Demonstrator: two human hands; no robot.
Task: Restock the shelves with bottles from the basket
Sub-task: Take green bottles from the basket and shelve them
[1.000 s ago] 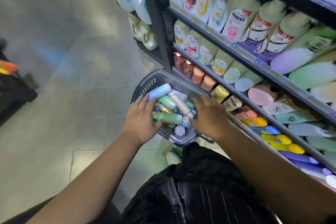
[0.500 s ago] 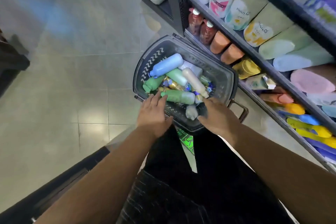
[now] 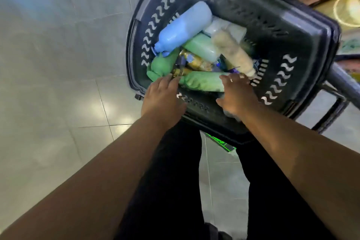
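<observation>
Shiny grey tile floor (image 3: pixel 58 84) out past the left hand (image 3: pixel 161 99), dark plastic basket (image 3: pixel 292 15) just ahead of both hands, probably sitting on that floor, green bottle (image 3: pixel 202 83) lying in it between left hand and right hand (image 3: pixel 237 95), blue bottle (image 3: pixel 185 27) farther off.

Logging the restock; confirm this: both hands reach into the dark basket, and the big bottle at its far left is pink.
Wrong colour. The head view shows the left hand and right hand reaching into the dark basket, but the big bottle at its far left is blue, not pink.
</observation>
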